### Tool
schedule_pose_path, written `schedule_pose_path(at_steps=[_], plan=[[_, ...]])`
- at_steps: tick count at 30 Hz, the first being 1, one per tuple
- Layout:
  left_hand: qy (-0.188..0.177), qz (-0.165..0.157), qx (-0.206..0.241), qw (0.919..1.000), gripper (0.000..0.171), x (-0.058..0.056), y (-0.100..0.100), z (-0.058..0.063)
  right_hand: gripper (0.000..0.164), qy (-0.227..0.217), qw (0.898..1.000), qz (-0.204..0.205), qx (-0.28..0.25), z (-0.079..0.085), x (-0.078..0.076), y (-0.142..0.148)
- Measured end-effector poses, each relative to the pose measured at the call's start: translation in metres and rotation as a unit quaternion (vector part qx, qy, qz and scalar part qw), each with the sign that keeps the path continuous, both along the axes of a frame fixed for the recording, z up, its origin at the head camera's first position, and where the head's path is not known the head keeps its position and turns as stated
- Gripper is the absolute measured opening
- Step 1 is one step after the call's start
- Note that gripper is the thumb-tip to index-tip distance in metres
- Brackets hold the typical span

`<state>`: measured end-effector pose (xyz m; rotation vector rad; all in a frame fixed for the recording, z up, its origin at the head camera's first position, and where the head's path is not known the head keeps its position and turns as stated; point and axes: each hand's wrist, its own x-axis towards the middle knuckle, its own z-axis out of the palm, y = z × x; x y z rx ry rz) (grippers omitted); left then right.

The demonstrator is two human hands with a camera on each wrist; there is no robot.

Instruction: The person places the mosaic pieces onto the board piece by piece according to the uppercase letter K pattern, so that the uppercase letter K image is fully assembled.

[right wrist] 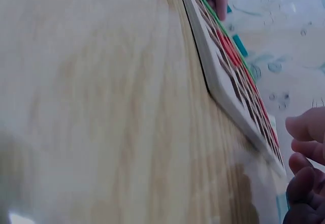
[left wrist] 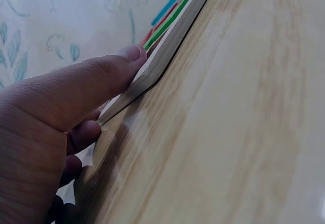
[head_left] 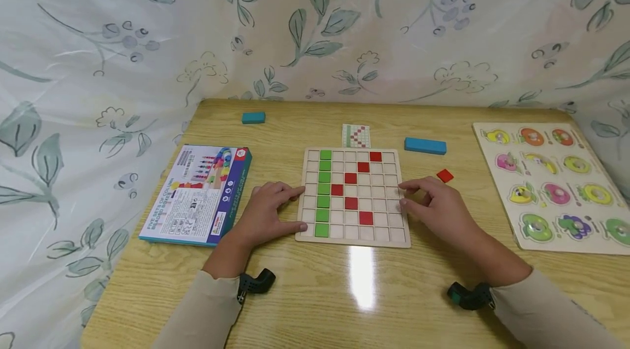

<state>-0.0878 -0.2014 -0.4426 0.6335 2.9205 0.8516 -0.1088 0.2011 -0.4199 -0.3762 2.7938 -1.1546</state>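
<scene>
A square wooden grid board (head_left: 389,196) lies flat on the table between the two hands. A column of green tiles (head_left: 323,189) fills its second column from the left, and several red tiles (head_left: 351,203) form a sideways V. My left hand (head_left: 270,207) touches the board's left edge with spread thumb and index finger; the left wrist view shows the thumb (left wrist: 131,54) against the rim near a corner. At the right edge is my right hand (head_left: 435,201), fingers loosely bent, holding nothing. Whether its fingertips touch the rim, I cannot tell. A small pattern card (head_left: 356,135) lies just behind the board.
A loose red tile (head_left: 445,175) lies beyond the right hand. Two blue blocks, a short one (head_left: 253,117) and a longer one (head_left: 425,145), sit farther back. Left is a boxed bead set (head_left: 197,196); right, a fruit puzzle board (head_left: 556,190). A patterned curtain (head_left: 315,26) hangs behind.
</scene>
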Motion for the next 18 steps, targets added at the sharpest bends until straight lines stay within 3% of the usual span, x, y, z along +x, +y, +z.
schedule_pose_path(at_steps=[6,18], plan=[[-0.010,0.003,0.002,0.9999,0.082,-0.001,0.000,0.000,0.037,0.037,0.998,-0.050,0.010,-0.006,-0.007,0.022],[-0.007,0.005,0.002,1.0000,0.082,0.000,-0.001,-0.002,0.052,0.027,0.989,-0.132,0.060,-0.014,-0.022,0.055]])
